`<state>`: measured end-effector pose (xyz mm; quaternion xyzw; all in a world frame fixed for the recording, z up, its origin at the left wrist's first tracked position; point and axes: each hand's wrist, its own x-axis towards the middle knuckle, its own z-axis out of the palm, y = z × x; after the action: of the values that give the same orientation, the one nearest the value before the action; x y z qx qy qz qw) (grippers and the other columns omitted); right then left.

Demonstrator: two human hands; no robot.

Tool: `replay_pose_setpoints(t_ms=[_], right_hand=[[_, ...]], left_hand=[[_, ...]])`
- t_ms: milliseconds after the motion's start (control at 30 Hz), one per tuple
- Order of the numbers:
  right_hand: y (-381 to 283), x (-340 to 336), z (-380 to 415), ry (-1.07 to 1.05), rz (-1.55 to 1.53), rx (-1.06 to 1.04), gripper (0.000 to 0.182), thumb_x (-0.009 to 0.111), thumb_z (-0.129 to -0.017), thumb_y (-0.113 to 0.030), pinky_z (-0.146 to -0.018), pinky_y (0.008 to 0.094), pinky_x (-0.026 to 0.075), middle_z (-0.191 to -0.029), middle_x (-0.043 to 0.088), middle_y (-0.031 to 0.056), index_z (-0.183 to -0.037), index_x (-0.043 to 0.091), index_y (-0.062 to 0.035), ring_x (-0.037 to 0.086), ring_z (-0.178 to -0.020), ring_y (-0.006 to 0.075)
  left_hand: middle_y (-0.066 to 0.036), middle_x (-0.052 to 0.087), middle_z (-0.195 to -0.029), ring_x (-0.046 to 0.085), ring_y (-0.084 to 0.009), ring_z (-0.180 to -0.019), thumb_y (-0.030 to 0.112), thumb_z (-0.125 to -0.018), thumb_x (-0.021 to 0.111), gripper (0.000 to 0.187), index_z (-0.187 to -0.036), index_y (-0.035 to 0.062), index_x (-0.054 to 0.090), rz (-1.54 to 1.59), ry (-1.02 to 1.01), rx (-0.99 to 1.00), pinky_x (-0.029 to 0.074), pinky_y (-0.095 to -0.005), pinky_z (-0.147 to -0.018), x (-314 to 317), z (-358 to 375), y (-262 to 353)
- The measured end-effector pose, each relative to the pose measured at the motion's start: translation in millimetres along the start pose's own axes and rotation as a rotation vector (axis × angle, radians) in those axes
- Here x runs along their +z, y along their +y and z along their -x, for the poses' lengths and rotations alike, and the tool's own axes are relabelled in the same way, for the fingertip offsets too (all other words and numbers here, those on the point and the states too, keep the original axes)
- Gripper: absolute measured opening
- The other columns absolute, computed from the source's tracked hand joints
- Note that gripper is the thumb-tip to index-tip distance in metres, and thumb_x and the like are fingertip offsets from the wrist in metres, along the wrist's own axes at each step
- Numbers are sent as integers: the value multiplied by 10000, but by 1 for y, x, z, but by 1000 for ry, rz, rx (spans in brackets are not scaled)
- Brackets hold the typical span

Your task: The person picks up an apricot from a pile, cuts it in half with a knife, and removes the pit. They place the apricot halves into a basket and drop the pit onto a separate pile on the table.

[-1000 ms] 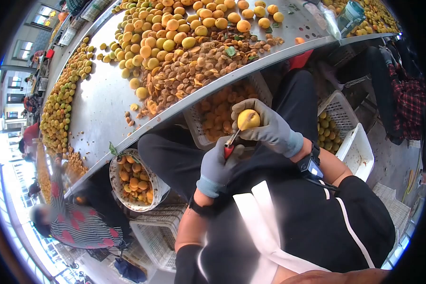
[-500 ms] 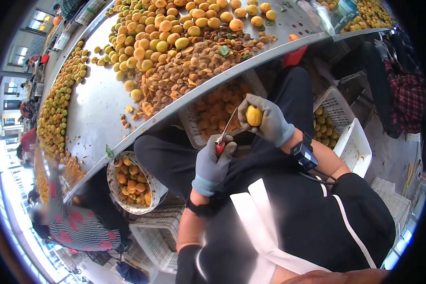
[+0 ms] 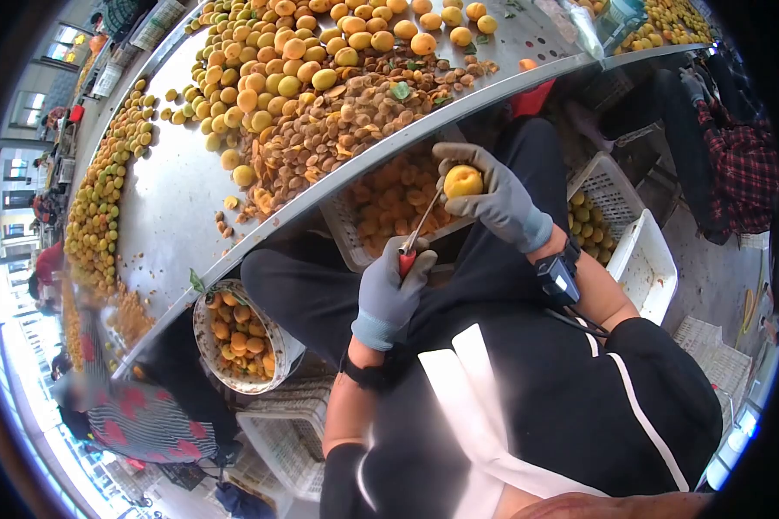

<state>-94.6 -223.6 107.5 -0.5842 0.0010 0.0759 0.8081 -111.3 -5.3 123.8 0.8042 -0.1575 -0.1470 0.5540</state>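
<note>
My left hand (image 3: 388, 294), in a grey glove, is closed round the red handle of a small knife (image 3: 408, 259). The blade points up and right, its tip close to the apricot; whether it touches cannot be made out. In my right hand (image 3: 502, 201), also gloved, a yellow-orange apricot (image 3: 463, 182) sits between thumb and fingers. Below and behind the hands, a crate (image 3: 344, 227) of orange apricot pieces (image 3: 389, 203) lies partly under the table edge.
The metal table (image 3: 169, 203) carries whole apricots (image 3: 251, 82) and a heap of brown stones (image 3: 346, 121). A white bucket (image 3: 206, 333) of apricots stands at left. Crates (image 3: 610, 190) are at right, another (image 3: 294, 441) below the bucket. Other people (image 3: 147, 415) sit nearby.
The fingers of my right hand have opened out and the apricot has turned in its grip. My left hand with the knife has shifted slightly up. The view has moved a little.
</note>
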Motion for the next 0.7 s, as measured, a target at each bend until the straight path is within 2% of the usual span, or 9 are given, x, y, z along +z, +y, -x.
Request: replay_pose_setpoints(t_ms=[33,67,133,167,233,467,533,667,700], right_hand=[[-2,5,3,-2,-1,2,704,644,-796,62,-888,297,504,-1207,493,57,-1417,360,-106,586,-1002,158],[-5,13,7,-21,-177,-4,744,650,-779,72,-894,300,505,-1203,497,58,-1431,344,-117,589,-1008,166],[-18,31,13,-47,-466,-9,826,658,-743,94,-913,315,510,-1141,543,54,-1457,313,-138,595,-1033,191],[-16,32,13,-49,-468,-7,826,658,-743,94,-913,315,510,-1141,543,54,-1457,313,-138,595,-1033,191],[-12,31,14,-138,-562,0,772,649,-757,90,-927,326,510,-1116,569,53,-1436,343,-114,595,-1058,206],[-5,26,19,-159,-592,50,687,626,-774,91,-934,328,502,-1136,571,57,-1397,379,-60,592,-1074,209],[-5,27,20,-174,-621,76,689,621,-773,92,-938,330,497,-1127,571,56,-1398,378,-66,594,-1072,210],[-7,34,21,-177,-641,71,693,619,-768,99,-946,340,490,-1117,568,55,-1395,379,-69,594,-1073,213],[-9,36,21,-170,-642,72,699,621,-762,103,-953,344,485,-1114,566,54,-1394,378,-69,593,-1070,214]], left_hand=[[-125,660,-809,657,-243,-726,140,-869,662,216,-1032,38,563,-13,-21,9,494,-307,-663,0,0,0],[-125,660,-809,657,-243,-726,140,-869,662,216,-1032,38,563,-14,-18,5,494,-307,-663,1,0,-1],[-162,652,-831,640,-335,-749,187,-854,676,251,-1037,60,559,-104,-70,17,491,-350,-654,0,0,-6],[-162,652,-831,640,-335,-749,187,-854,676,251,-1037,60,559,-105,-68,14,491,-350,-654,0,0,-6],[-123,654,-824,641,-208,-725,159,-871,664,218,-1032,38,581,-185,-72,38,487,-291,-675,0,-2,-7],[-156,650,-824,653,-287,-728,165,-862,670,218,-1020,46,580,-230,-90,54,491,-314,-663,1,0,-6],[-183,646,-837,634,-368,-768,221,-845,682,296,-1061,70,547,-212,-108,59,491,-382,-646,0,2,-5],[-186,646,-835,636,-367,-766,219,-843,684,301,-1067,71,550,-183,-85,57,493,-381,-643,-1,7,-4],[-176,646,-828,648,-330,-752,186,-844,686,263,-1043,61,567,-204,-82,48,494,-351,-654,-2,8,-1]])
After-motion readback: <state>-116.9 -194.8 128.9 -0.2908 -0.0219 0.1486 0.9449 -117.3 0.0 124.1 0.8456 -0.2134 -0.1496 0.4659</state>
